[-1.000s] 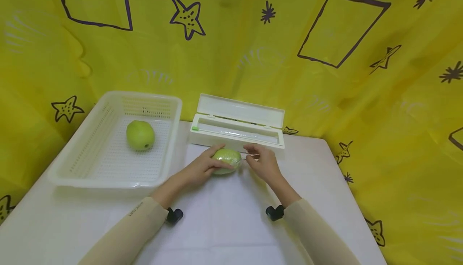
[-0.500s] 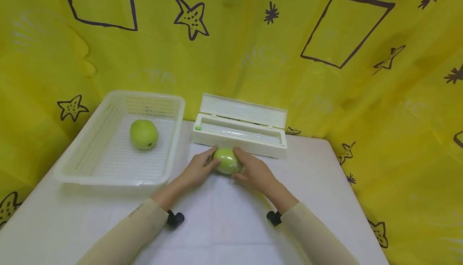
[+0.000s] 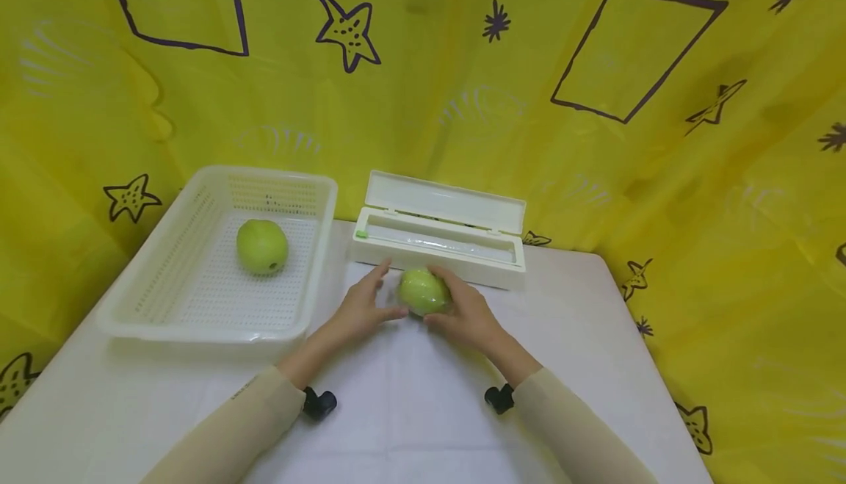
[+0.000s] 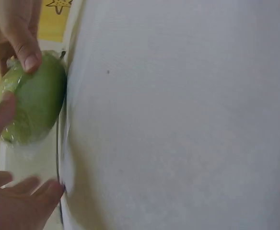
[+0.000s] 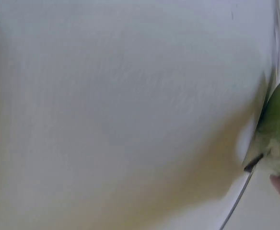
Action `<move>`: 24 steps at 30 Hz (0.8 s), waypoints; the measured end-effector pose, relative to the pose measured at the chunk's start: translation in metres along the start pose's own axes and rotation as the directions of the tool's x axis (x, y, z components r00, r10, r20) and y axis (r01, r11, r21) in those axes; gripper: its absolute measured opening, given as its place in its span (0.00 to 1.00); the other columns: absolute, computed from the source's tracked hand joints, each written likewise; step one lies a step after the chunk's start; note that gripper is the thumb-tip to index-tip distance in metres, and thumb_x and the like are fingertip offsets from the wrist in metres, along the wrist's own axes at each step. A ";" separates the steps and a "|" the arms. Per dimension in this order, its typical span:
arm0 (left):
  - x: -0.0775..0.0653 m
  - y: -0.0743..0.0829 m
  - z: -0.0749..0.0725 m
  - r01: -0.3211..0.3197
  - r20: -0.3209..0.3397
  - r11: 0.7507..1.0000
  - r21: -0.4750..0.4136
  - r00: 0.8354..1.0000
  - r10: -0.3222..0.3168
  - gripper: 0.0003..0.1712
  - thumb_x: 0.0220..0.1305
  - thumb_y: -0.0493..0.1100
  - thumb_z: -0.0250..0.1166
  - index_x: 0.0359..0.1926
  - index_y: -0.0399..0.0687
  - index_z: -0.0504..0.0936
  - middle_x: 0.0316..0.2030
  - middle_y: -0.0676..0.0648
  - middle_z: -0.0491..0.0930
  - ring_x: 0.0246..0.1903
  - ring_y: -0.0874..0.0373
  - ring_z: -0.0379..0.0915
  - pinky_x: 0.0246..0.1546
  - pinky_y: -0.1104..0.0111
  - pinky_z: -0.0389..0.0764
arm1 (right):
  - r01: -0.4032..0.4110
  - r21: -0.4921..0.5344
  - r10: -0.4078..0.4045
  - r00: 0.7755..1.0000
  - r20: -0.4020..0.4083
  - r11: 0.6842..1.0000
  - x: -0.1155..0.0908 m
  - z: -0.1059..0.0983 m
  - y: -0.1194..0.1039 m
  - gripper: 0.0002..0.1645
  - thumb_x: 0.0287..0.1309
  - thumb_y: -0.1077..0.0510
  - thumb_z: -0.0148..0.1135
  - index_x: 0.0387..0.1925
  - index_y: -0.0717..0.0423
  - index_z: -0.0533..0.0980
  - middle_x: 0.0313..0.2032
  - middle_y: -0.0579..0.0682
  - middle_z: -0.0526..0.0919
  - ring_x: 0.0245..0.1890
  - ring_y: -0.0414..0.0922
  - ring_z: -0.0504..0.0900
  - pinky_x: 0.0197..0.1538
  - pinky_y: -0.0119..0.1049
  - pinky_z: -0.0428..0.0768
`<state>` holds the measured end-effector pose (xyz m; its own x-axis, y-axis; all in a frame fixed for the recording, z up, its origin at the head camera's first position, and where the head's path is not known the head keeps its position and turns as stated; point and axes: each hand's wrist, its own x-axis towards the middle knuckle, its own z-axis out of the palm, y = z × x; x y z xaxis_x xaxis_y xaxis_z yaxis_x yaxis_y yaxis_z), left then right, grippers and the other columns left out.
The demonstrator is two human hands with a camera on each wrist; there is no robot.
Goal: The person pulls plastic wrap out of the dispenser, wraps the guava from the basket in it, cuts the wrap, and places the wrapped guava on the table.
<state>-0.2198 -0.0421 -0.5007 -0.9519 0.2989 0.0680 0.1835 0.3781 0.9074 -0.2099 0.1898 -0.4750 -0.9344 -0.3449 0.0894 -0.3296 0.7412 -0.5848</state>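
Observation:
A green pear (image 3: 423,293) wrapped in clear film is near the front of the long white box (image 3: 439,264). My right hand (image 3: 471,313) grips it from the right, thumb on the near side and fingers over the far side. My left hand (image 3: 360,311) is spread to its left, thumb and fingers apart, with nothing held. In the left wrist view the film shines on the pear (image 4: 39,103) and stands loose at its end. The right wrist view shows a dark stem and gathered film on the pear (image 5: 279,120); most of the right hand is hidden there.
The box's lid (image 3: 446,201) stands up behind a roll of film (image 3: 439,242) and a small green piece (image 3: 361,234). At the left a white basket (image 3: 311,264) holds another green pear (image 3: 262,247). A yellow curtain (image 3: 410,87) hangs behind the white table (image 3: 423,410).
The right hand has come in from beside the pear and gripped it. The left hand has let go and spread. The pear has turned and shifted slightly right.

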 end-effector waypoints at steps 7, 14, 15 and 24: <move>0.001 -0.006 0.000 0.010 -0.002 0.994 -0.110 1.000 -0.010 0.16 0.63 0.42 0.70 0.52 0.44 0.85 0.46 0.47 0.87 0.44 0.56 0.84 0.44 0.66 0.83 | 0.052 0.216 -0.076 0.992 0.104 0.975 -0.006 -0.014 0.014 0.56 0.49 0.56 0.78 0.76 0.41 0.59 0.73 0.48 0.64 0.71 0.52 0.66 0.70 0.53 0.66; 0.003 -0.006 0.005 -0.051 -0.060 0.993 -0.102 0.997 0.045 0.08 0.60 0.45 0.73 0.39 0.49 0.87 0.40 0.53 0.87 0.39 0.59 0.80 0.39 0.68 0.80 | 0.087 0.318 -0.146 0.975 0.165 0.944 -0.009 -0.018 0.019 0.53 0.49 0.58 0.77 0.75 0.45 0.61 0.72 0.48 0.66 0.68 0.50 0.69 0.68 0.52 0.69; 0.002 -0.006 0.004 -0.069 -0.035 0.989 -0.127 0.997 0.065 0.11 0.61 0.44 0.72 0.45 0.47 0.86 0.45 0.51 0.86 0.43 0.56 0.80 0.43 0.67 0.82 | 0.087 0.330 -0.151 0.973 0.173 0.940 -0.009 -0.019 0.019 0.53 0.49 0.59 0.77 0.75 0.46 0.61 0.72 0.48 0.66 0.68 0.50 0.69 0.68 0.51 0.69; -0.003 0.018 0.012 -0.163 0.331 0.987 -0.004 0.931 0.155 0.42 0.78 0.56 0.46 0.79 0.41 0.40 0.79 0.40 0.39 0.78 0.46 0.35 0.76 0.52 0.45 | 0.079 0.330 -0.153 0.967 0.206 0.941 -0.015 -0.019 0.025 0.51 0.56 0.56 0.73 0.77 0.46 0.57 0.74 0.48 0.62 0.69 0.48 0.67 0.67 0.48 0.69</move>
<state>-0.2106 -0.0260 -0.4891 -0.7763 0.6267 0.0672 0.3358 0.3210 0.8856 -0.2066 0.2241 -0.4755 -0.8248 -0.5654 0.0103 -0.3391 0.4800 -0.8091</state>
